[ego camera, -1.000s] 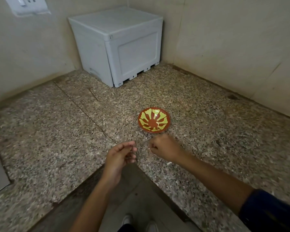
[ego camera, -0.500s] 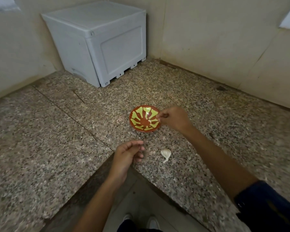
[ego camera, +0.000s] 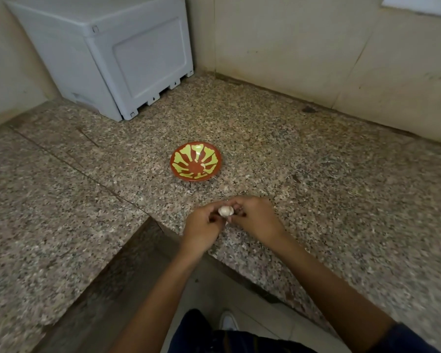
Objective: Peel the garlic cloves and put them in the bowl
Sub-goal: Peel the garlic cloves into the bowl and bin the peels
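Both hands [ego camera: 239, 220] pinch garlic [ego camera: 225, 211]; lower half hidden by fingers.

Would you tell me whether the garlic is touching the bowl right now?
Apart. The head view shows the garlic held between the left hand and right hand, with bare counter between it and the bowl.

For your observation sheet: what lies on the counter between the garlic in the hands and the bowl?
In the head view, only bare speckled counter lies between the garlic and the bowl.
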